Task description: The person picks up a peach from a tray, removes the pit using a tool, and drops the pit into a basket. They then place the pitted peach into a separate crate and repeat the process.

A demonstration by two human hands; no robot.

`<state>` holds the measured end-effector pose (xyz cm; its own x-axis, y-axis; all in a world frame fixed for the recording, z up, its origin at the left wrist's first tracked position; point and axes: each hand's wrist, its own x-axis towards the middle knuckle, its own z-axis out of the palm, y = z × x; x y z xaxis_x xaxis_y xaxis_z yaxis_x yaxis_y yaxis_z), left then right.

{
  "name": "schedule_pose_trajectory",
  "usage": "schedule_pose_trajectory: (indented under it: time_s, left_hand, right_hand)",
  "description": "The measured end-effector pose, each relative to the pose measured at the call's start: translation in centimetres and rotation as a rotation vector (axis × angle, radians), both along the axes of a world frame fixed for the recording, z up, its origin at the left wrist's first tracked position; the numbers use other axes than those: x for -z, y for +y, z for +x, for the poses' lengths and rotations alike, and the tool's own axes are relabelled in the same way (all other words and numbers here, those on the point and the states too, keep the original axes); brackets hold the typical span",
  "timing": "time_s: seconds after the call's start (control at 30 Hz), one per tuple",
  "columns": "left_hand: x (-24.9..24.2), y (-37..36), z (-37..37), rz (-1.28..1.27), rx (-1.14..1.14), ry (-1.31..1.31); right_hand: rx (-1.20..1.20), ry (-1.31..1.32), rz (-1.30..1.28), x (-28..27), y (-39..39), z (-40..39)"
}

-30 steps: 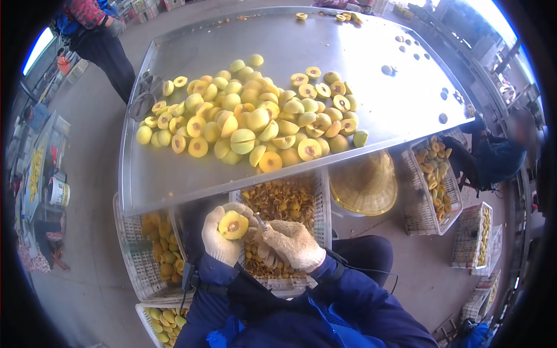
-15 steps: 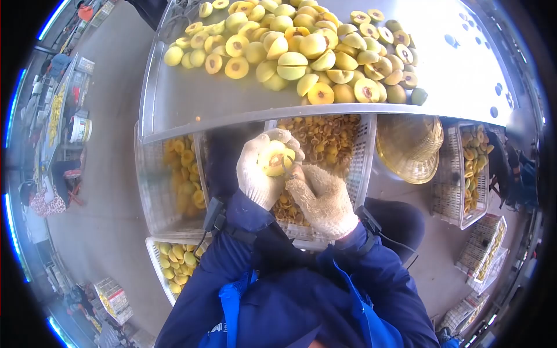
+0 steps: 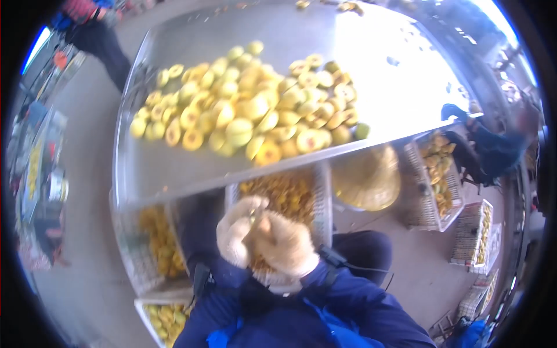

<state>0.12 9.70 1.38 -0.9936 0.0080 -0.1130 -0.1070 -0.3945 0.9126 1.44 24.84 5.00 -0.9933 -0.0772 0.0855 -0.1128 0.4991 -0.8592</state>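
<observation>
At the far left, a person (image 3: 98,49) stands beside the metal bench (image 3: 145,168). A crate (image 3: 125,243) of yellow fruit sits below the bench's left end. Halved fruit (image 3: 238,130) lies heaped on the bench, left of the glare. Below its near edge, the gloved left hand (image 3: 235,232) has curled fingers and meets the gloved right hand (image 3: 287,243), which is bent inward; blur hides what either grips. Both are over a crate (image 3: 324,197) of fruit pieces. Rightward come a woven cone (image 3: 371,180), another fruit-filled crate (image 3: 419,200) and a second person (image 3: 496,145).
</observation>
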Motion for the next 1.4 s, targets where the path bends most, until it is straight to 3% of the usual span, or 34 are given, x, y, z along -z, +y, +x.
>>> schedule_pose_trajectory:
  time_s: [0.1, 0.23, 0.37, 0.47, 0.67, 0.77, 0.87, 1.0, 1.17, 1.4]
  left_hand:
    - [-0.9, 1.4, 0.6, 0.107, -0.063, -0.046]
    - [-0.8, 1.5, 1.0, 0.112, -0.082, -0.063]
    - [-1.0, 2.0, 1.4, 0.144, -0.145, -0.12]
    - [-1.4, 2.2, 1.9, 0.109, -0.141, -0.098]
    - [-2.3, 2.7, 1.5, 0.106, -0.242, -0.13]
    - [-2.2, 1.9, 0.8, 0.254, -0.239, -0.074]
    - [-2.3, 1.7, 0.7, 0.144, -0.205, -0.095]
    - [-1.1, 2.5, 0.8, -0.023, -0.206, -0.087]
    - [-0.9, 2.7, 1.0, -0.041, -0.241, -0.134]
    - [-1.8, 2.2, 0.5, 0.101, -0.16, -0.233]
  right_hand:
    - [-0.021, -0.1, 0.085, 1.0, 0.3, 0.4]
    - [-0.037, -0.159, -0.07, 0.6, 0.6, 0.3]
    - [-0.064, -0.38, -0.135, 0.3, 1.1, 0.2]
    - [-0.065, -0.299, -0.167, 0.5, 0.7, 0.8]
    - [-0.028, -0.389, -0.395, 0.8, 1.0, 0.8]
    - [-0.046, -0.323, -0.321, -0.4, 1.4, 0.7]
    - [0.063, -0.066, -0.139, 0.3, 0.9, 0.2]
    - [0.0, -0.054, -0.073, 0.8, 0.5, 0.3]
    - [-0.025, 0.014, 0.083, 1.7, 0.5, 0.7]
    - [-0.039, -0.017, -0.024, 1.8, -0.6, 1.5]
